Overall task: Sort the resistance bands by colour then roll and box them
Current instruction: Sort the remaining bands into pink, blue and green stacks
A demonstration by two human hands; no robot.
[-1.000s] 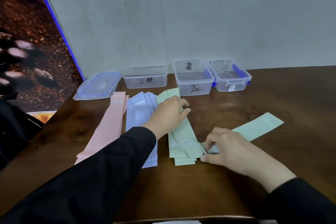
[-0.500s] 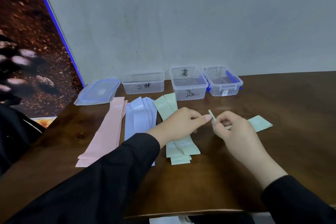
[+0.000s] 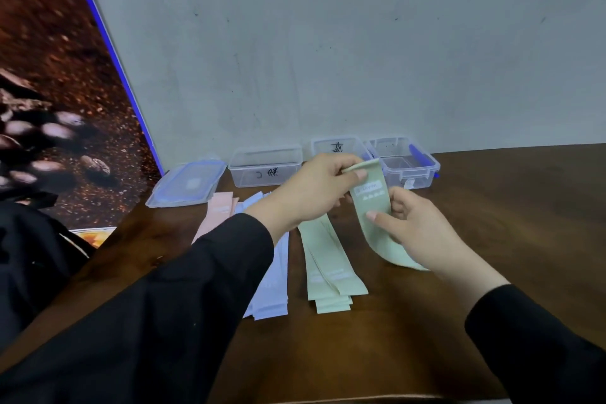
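Green band held above worktop, roll started at top end.

The green band point(image 3: 372, 207), pale, flat and printed, hung curved between both hands over the worktop point(image 3: 492, 239). The left hand point(image 3: 314, 190) pinched its folded top edge; the right hand point(image 3: 416, 226) gripped it lower. A loose first turn could let the roll slacken and unwind. The green stack point(image 3: 328, 266) lay just below; boxes point(image 3: 406, 167) stood behind.

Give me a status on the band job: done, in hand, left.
Done: sorting looks finished, with pink pile, blue pile and green pile lying separate on the table.
In hand: the left hand and right hand hold one green band lifted, its top end folded over.
Left: rolling nearly everything; the boxes look empty.
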